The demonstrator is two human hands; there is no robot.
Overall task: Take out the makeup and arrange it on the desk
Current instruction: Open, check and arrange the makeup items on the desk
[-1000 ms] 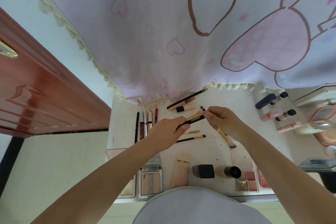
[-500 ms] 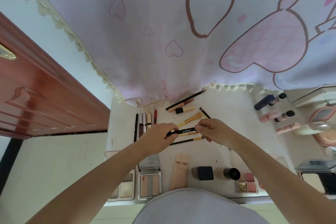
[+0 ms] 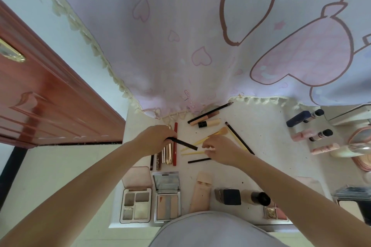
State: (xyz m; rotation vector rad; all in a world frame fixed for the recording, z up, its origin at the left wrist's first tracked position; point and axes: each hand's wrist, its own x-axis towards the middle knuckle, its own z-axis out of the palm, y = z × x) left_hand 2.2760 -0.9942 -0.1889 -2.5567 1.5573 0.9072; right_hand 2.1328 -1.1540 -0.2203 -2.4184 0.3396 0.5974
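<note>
Pink cartoon-print curtain with cream tassel fringe [image 3: 180, 46]: I see it hanging across the far side, its hem resting on the back of the white worktop [image 3: 267, 142].

Reddish-brown wooden door [image 3: 40, 102]: at my left, beside the worktop.

Left hand [image 3: 154, 139]: closed on one end of a slim black makeup stick [image 3: 185, 144], which slants out towards the right hand above the worktop.

Right hand [image 3: 220, 151]: fingers curled down onto the thin yellow-handled brushes [image 3: 192, 153] lying at mid-worktop; I cannot tell whether it actually grips one.

Open pink four-pan eyeshadow palette [image 3: 136, 204]: near front left edge, lid raised.

Open silver-cased blush palette with mirror [image 3: 167, 204]: just beside the pink palette, to its right.

Pale peach flat tube [image 3: 201, 194]: lying next to the silver palette.

Dark navy square bottle [image 3: 228, 196] and beige bottle with black cap [image 3: 256, 197]: lying side by side, right of the tube.

Navy tube [image 3: 299, 118], pink tubes [image 3: 303, 134] and black-capped bottles [image 3: 321, 135]: grouped at far right.

Row of upright-laid sticks, gold lipstick tubes [image 3: 168, 154] and a red pencil [image 3: 175, 144]: under and beside the left hand.

Long black pencil [image 3: 210, 112], brown-tipped tube [image 3: 204, 117], peach concealer with black cap [image 3: 208, 123]: together near the curtain hem.

Fluffy peach-bristled brush [image 3: 218, 132], black pencil [image 3: 240, 138]: beyond the right hand.

Short black stick [image 3: 198, 160]: lying flat by the right hand.
</note>
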